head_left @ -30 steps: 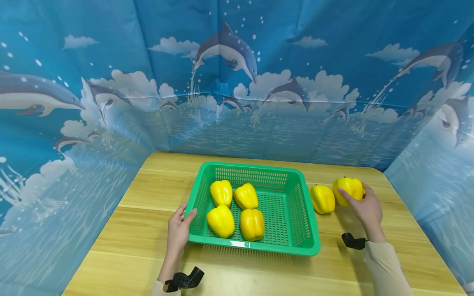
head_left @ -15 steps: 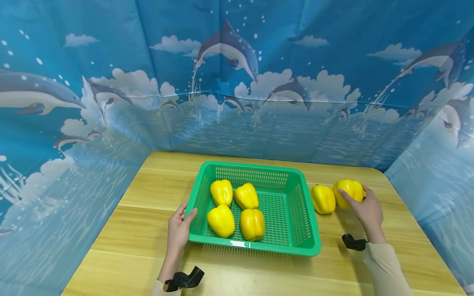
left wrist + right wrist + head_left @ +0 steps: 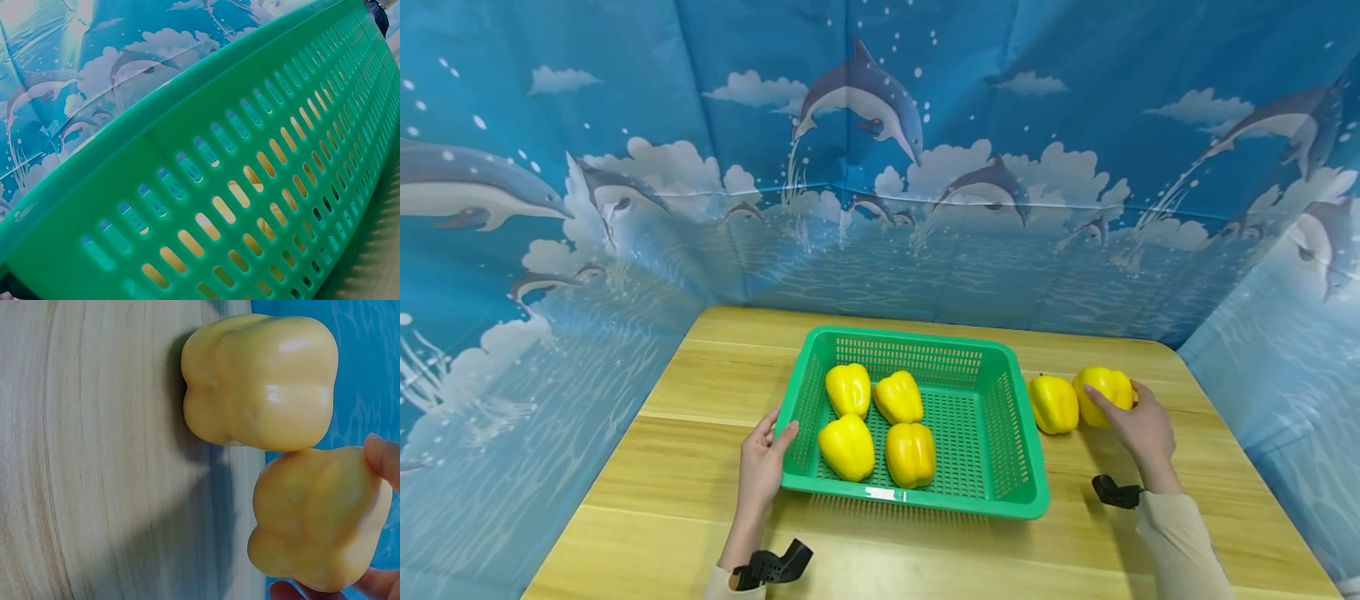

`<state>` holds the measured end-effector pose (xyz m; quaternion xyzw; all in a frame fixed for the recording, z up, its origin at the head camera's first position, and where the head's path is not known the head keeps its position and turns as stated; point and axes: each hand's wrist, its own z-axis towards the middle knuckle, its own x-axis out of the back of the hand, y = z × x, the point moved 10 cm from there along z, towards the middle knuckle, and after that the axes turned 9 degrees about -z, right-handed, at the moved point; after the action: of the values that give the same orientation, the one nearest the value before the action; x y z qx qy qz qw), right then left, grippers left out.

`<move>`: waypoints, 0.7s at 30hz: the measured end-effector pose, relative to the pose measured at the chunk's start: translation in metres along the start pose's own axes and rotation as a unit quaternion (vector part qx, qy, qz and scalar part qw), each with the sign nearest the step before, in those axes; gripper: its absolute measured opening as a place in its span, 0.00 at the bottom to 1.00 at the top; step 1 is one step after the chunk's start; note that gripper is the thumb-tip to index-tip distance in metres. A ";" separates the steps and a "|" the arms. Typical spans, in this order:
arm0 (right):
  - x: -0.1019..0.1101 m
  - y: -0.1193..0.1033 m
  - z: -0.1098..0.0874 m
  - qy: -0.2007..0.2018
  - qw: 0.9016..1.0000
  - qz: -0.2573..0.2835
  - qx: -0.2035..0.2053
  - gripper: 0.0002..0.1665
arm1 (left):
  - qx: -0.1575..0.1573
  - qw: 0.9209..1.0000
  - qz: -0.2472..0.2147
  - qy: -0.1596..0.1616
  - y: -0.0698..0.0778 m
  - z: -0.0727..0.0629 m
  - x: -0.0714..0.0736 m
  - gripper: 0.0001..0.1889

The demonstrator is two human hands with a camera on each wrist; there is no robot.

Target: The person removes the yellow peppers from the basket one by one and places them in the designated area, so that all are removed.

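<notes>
My left hand grips the left rim of a green plastic basket, thumb over the edge. Inside its left half lie several yellow bell peppers. Through the slots of the basket wall, the left wrist view shows yellow patches. My right hand holds a yellow bell pepper between thumb and fingers. Close beside it, another yellow bell pepper rests on the table, right of the basket. In the right wrist view, the held bell pepper seems slightly raised, against or nearly against its neighbour.
The wooden table ends at a blue dolphin-print curtain that hangs behind and along both sides. Black wrist cameras are strapped to the left wrist and the right wrist. The basket's right half shows its bare slotted floor.
The bell pepper in my right hand has come down slightly toward the table. My left hand, the basket and the other peppers hold their places.
</notes>
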<state>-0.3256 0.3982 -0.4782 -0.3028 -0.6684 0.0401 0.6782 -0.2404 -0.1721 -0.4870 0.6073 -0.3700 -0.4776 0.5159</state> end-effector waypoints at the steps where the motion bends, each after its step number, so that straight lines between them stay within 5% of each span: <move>1: 0.000 0.000 0.000 -0.002 1.000 -0.001 0.000 0.64 | 0.001 1.000 0.000 0.000 0.000 0.000 0.000 0.27; 21: -0.006 0.004 -0.001 -0.017 1.000 -0.004 -0.005 0.65 | 0.009 1.000 -0.002 0.000 0.001 -0.001 0.000 0.27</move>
<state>-0.3240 0.3988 -0.4855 -0.3027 -0.6817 0.0389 0.6649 -0.2397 -0.1718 -0.4859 0.6126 -0.3735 -0.4754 0.5091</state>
